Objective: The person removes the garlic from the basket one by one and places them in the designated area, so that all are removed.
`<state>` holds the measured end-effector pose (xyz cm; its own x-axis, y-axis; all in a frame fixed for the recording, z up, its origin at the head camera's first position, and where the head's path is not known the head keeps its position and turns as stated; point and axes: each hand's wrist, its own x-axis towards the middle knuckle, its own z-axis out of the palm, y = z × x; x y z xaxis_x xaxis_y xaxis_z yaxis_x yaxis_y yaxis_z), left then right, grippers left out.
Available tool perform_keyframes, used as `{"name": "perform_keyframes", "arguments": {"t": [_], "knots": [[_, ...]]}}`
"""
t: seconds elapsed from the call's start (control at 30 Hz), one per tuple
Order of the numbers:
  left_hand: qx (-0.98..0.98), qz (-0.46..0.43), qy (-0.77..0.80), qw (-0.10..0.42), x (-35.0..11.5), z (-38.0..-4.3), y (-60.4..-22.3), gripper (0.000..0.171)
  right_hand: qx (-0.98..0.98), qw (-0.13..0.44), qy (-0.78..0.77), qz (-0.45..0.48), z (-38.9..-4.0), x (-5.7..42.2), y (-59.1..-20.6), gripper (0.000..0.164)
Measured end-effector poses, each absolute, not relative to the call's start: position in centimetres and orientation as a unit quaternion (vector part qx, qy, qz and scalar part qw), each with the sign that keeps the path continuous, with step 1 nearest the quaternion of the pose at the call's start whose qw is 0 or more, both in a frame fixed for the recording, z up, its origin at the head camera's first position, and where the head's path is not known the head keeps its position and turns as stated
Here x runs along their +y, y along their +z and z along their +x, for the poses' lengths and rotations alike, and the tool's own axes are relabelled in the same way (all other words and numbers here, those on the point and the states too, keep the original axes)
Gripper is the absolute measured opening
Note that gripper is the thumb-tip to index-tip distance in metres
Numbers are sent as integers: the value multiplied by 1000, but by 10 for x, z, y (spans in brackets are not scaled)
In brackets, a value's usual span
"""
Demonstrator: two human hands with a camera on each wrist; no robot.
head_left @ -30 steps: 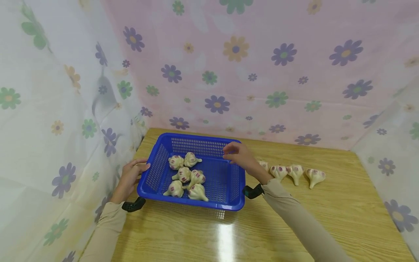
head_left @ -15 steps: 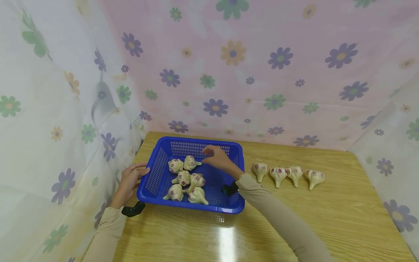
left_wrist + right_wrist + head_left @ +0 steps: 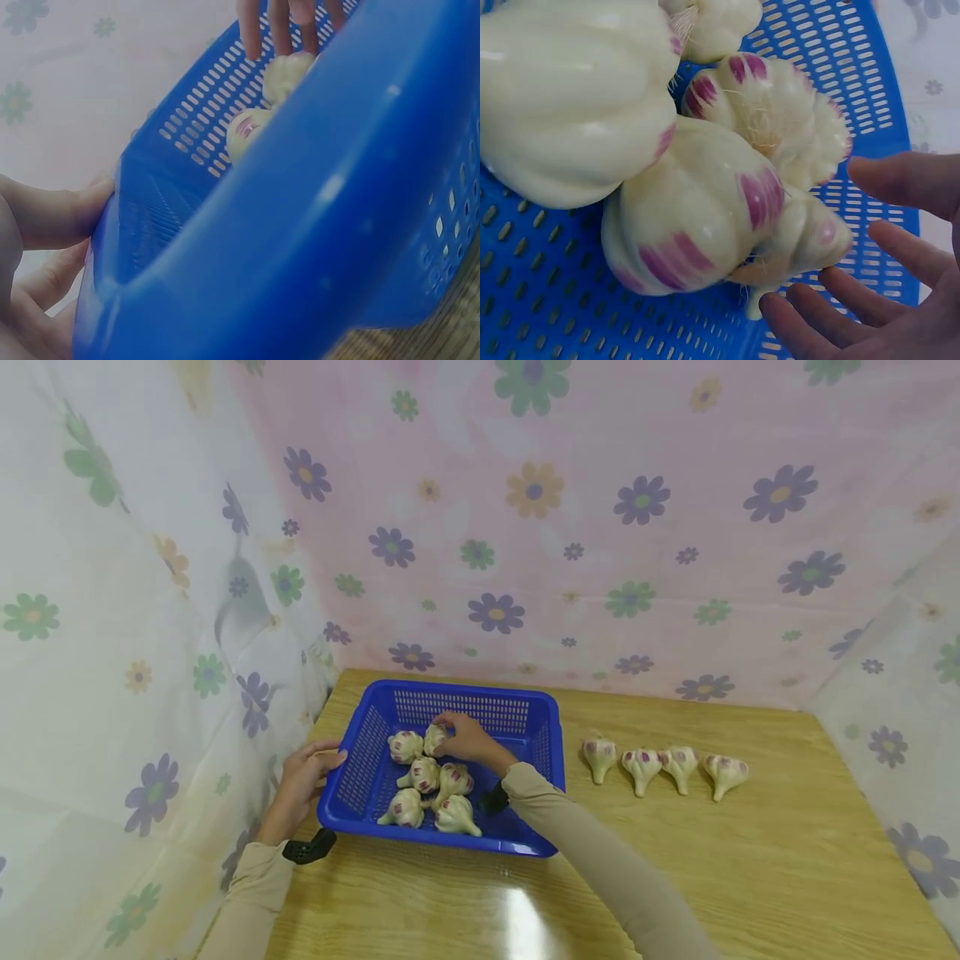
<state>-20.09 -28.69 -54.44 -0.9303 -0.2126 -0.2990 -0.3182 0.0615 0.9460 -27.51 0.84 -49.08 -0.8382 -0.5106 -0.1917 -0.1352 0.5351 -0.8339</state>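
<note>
A blue plastic basket [image 3: 517,847] with slotted walls stands on the table, several white garlic bulbs [image 3: 406,808] with purple patches lying in it. At its left side my left hand [image 3: 300,785] grips the rim [image 3: 112,292], thumb on one side and fingers on the other. My right hand [image 3: 468,741] reaches into the basket at the back garlic bulb [image 3: 433,739]. In the right wrist view, the thumb and fingers [image 3: 904,180] spread around that bulb [image 3: 817,232]; whether they touch it is unclear. Other bulbs partly cover it there.
To the right of the basket, several more garlic bulbs [image 3: 641,766] lie in a row on the wooden table [image 3: 750,877]. Flower-patterned cloth [image 3: 570,510] hangs behind the table and along both sides.
My right hand has moved left and down, from above the basket's right side to the back garlic bulb. The left hand keeps its hold on the rim.
</note>
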Motion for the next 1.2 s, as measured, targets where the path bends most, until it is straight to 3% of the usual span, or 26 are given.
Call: {"name": "perform_keyframes", "arguments": {"t": [0.27,0.47,0.83,1.2], "knots": [[732,-196,650,59,-265,-182,-505,57,857,215,-405,-236,-272,-2,-498,47],[718,-213,660,60,-261,-181,-504,48,870,208,-374,-247,-269,-1,-502,39],[723,-211,655,59,-263,-183,-499,50,859,240,-408,-194,-269,9,-498,40],[725,-198,658,52,-265,-183,-499,57,868,222,-406,-183,-271,15,-502,42]]}}
